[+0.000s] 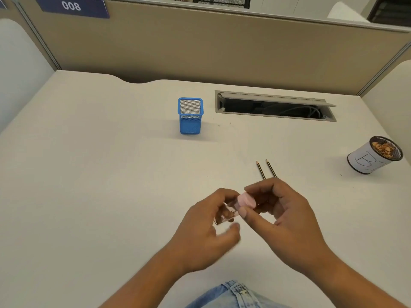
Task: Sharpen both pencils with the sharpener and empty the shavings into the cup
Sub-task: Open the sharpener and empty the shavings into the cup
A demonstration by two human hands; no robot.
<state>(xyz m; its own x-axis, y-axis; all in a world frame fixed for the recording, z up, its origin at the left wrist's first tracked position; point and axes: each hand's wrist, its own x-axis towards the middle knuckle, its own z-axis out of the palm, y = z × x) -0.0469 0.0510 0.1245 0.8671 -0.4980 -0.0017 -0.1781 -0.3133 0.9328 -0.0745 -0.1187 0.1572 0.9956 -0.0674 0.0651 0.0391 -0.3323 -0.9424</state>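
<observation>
Sharpener [233,207] sits pinched between both hands: my left hand [206,232] fingers grip the clear shavings box, my right hand [282,216] fingers curl round the pink cap. Feels light, probably slick plastic, so I'd squeeze gently. Pencils [265,168] lie just beyond my right fingertips, cup [375,155] well off right.

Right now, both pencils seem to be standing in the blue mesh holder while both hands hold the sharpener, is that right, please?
Not quite: in the head view both pencils lie flat on the desk, well apart from the blue mesh holder. The left hand and right hand do hold the sharpener.
</observation>
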